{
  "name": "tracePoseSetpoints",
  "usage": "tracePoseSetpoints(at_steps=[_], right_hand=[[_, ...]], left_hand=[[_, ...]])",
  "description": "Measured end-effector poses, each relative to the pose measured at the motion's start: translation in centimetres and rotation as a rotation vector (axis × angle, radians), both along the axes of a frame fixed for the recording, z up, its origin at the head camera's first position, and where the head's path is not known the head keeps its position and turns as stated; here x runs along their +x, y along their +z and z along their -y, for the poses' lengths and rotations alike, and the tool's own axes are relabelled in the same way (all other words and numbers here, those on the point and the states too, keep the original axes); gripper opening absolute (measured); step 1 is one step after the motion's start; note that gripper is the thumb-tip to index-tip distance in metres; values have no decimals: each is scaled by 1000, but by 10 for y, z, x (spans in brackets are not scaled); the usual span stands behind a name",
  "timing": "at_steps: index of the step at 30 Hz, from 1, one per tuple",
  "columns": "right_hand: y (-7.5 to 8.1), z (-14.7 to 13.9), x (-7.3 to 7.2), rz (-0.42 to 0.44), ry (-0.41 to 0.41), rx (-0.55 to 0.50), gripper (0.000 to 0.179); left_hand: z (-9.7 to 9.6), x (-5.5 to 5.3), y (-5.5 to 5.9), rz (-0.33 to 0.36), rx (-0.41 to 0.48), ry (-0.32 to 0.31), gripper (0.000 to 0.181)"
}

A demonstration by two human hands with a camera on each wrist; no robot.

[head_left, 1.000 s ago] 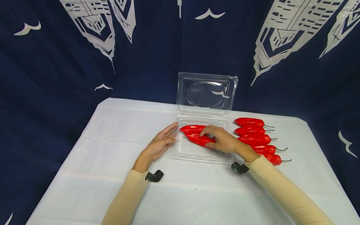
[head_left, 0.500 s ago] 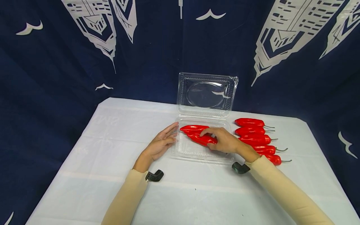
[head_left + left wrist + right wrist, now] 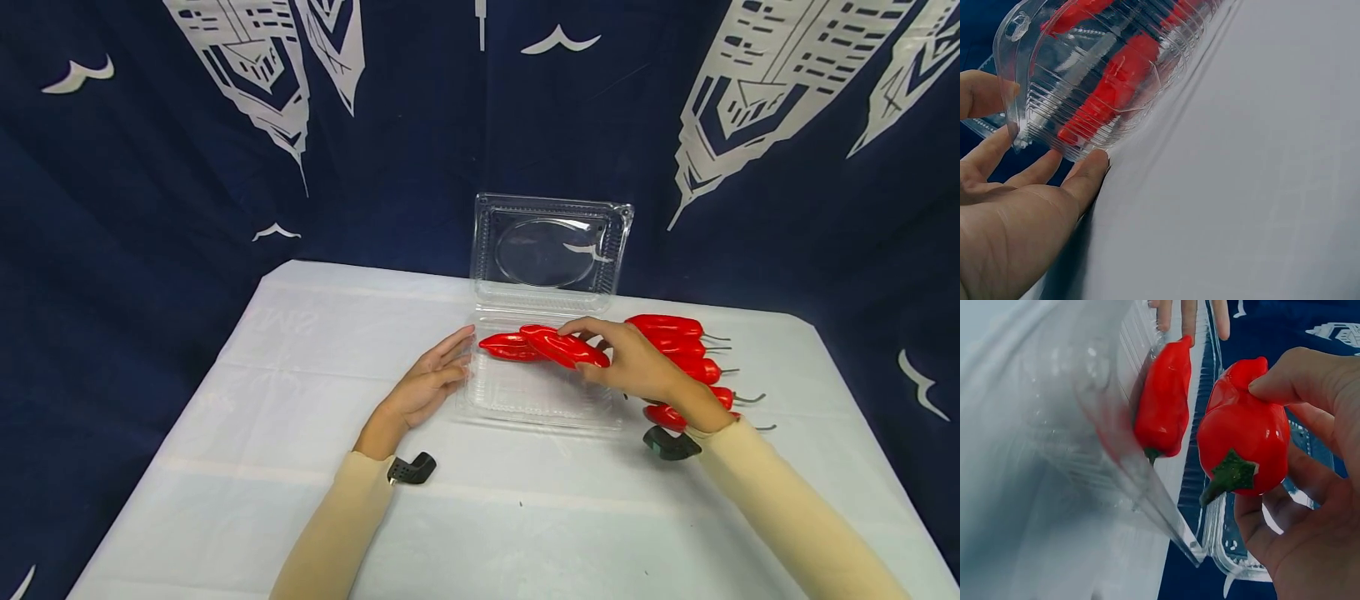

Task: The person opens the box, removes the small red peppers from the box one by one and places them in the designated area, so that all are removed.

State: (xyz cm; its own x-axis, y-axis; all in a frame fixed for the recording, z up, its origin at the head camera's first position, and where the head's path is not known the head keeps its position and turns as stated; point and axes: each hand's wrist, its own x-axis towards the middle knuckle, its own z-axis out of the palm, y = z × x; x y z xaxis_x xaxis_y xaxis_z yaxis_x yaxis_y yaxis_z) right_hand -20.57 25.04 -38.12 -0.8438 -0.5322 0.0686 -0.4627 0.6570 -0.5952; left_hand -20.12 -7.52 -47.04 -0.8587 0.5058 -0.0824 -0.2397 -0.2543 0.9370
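Observation:
A clear plastic clamshell box [image 3: 540, 404] lies on the table with its lid [image 3: 551, 250] standing up at the back. My right hand [image 3: 630, 358] grips a red pepper [image 3: 566, 347] between thumb and fingers, held over the box. The right wrist view shows this pepper's green stem end [image 3: 1234, 475] towards the camera. One more red pepper [image 3: 508, 347] lies inside the box near its back left. My left hand [image 3: 431, 379] has its fingers extended along the box's left wall. Seen from the left wrist, the thumb and fingertips [image 3: 1094, 164] touch that wall.
Several red peppers with long stems lie in a column right of the box, such as the farthest pepper [image 3: 663, 326]; my right forearm partly covers them. A dark blue patterned curtain [image 3: 420, 142] hangs behind the white table [image 3: 315, 333].
My right hand has raised the pepper and shifted it back and to the right, partly over the other pepper in the box. The left hand stays at the box's left side.

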Motion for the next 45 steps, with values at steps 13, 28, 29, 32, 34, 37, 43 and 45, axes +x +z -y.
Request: tracePoseSetpoints(at_steps=[13,28,29,32,34,37,43,45], right_hand=[[5,-19,10,28,-72,7,66],[9,-47,27,-48,-69,35,68],[9,-49,29,-42,-71,33,68],[10,-54,33,-19,-82,29,67],[11,-57,35,-11,-86,30,65],[10,-62,39,-13,-95,38,64],[7,-72,45,-46,-84,23,62],[5,-76,47,-59,-81,19,61]], left_hand=[[0,0,0,3,-7,-2,70],[1,0,-1,-2,-10,-6,68],[1,0,-1,0,-9,-5,68],[1,0,-1,0,-9,-2,68],[1,0,-1,-1,-8,-1,68],[1,0,-1,-1,-7,1,69],[0,0,-1,6,-7,6,69],[0,0,-1,6,-7,7,69]])
